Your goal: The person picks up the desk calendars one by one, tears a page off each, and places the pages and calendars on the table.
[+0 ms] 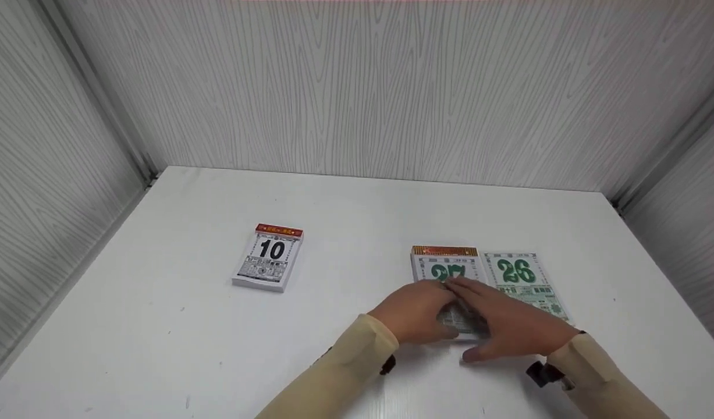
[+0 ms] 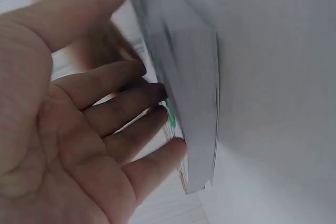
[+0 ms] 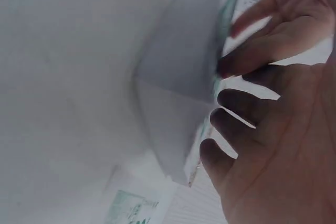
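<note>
With left hand point(image 1: 418, 311) and right hand point(image 1: 511, 320) relaxed and gripping nothing, touched the 27 calendar point(image 1: 444, 266) beneath, seemingly to steady it. Saw the 26 page point(image 1: 517, 273) flat just right of the 27 calendar, perhaps to stay readable, and the 10 calendar point(image 1: 269, 259) well left of it.

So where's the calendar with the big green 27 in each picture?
Head: the 27 calendar, right of centre, partly covered by the left hand and right hand.
Left wrist: its pale side, middle, reaching the top edge.
Right wrist: its pale side, middle, reaching the top edge.
Shared landmark: the left hand.
</note>
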`<state>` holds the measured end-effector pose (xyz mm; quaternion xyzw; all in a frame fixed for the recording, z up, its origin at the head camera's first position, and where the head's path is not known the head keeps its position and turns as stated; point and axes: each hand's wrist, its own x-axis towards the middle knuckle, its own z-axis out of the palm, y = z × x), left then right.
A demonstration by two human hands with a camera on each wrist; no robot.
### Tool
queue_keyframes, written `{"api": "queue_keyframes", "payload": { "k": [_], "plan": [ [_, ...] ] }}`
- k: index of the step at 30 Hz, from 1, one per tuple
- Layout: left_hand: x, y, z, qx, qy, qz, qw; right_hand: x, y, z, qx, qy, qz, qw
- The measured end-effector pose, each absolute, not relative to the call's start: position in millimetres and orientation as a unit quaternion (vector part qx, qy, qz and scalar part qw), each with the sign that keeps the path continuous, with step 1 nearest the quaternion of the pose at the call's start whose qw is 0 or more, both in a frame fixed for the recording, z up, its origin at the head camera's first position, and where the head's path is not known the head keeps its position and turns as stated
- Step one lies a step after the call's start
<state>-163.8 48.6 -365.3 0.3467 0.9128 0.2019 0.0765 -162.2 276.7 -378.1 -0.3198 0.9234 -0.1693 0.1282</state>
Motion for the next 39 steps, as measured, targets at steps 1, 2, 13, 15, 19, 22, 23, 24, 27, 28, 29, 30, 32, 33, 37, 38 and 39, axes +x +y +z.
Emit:
{"api": "queue_keyframes", "payload": {
  "k": [1,2,13,15,19,22,23,24,27,28,29,30,32,33,37,38,39],
  "plan": [
    [-165,46,-364,0.342,0.913,0.208,0.073,-163,277,-380,-0.317,0.926,-0.162,0.124],
    [-166,43,-362,0.337,0.915,0.212,0.066,-164,277,-381,-0.315,0.928,-0.157,0.118],
    [-172,18,-353,0.267,0.929,0.248,0.060,-176,287,-386,-0.310,0.941,-0.114,0.077],
    [-172,15,-353,0.257,0.930,0.254,0.067,-178,290,-386,-0.303,0.943,-0.115,0.078],
    [-172,10,-353,0.244,0.929,0.268,0.075,-180,293,-385,-0.299,0.941,-0.133,0.089],
    [-171,4,-350,0.238,0.927,0.282,0.070,-183,293,-380,-0.291,0.939,-0.161,0.091],
    [-171,1,-348,0.234,0.927,0.286,0.067,-185,292,-377,-0.285,0.938,-0.175,0.089],
    [-171,-1,-347,0.230,0.927,0.291,0.063,-187,291,-373,-0.278,0.938,-0.191,0.085],
    [-172,-12,-339,0.207,0.927,0.310,0.054,-192,288,-360,-0.259,0.936,-0.231,0.064],
    [-172,-16,-336,0.198,0.926,0.317,0.050,-194,286,-355,-0.253,0.936,-0.240,0.054],
    [-173,-21,-334,0.190,0.926,0.324,0.045,-195,284,-351,-0.249,0.936,-0.246,0.044],
    [-175,-27,-331,0.182,0.925,0.332,0.040,-196,282,-347,-0.246,0.936,-0.250,0.034],
    [-177,-39,-327,0.165,0.924,0.343,0.025,-198,275,-340,-0.243,0.936,-0.255,0.011],
    [-179,-45,-326,0.155,0.924,0.350,0.017,-199,271,-338,-0.241,0.935,-0.258,0.002],
    [-185,-72,-322,0.112,0.918,0.380,-0.019,-202,259,-332,-0.234,0.932,-0.276,-0.032],
    [-187,-79,-322,0.099,0.916,0.388,-0.026,-203,257,-332,-0.233,0.930,-0.280,-0.039],
    [-188,-86,-321,0.090,0.914,0.394,-0.033,-204,256,-332,-0.231,0.929,-0.284,-0.048]
  ]
}}
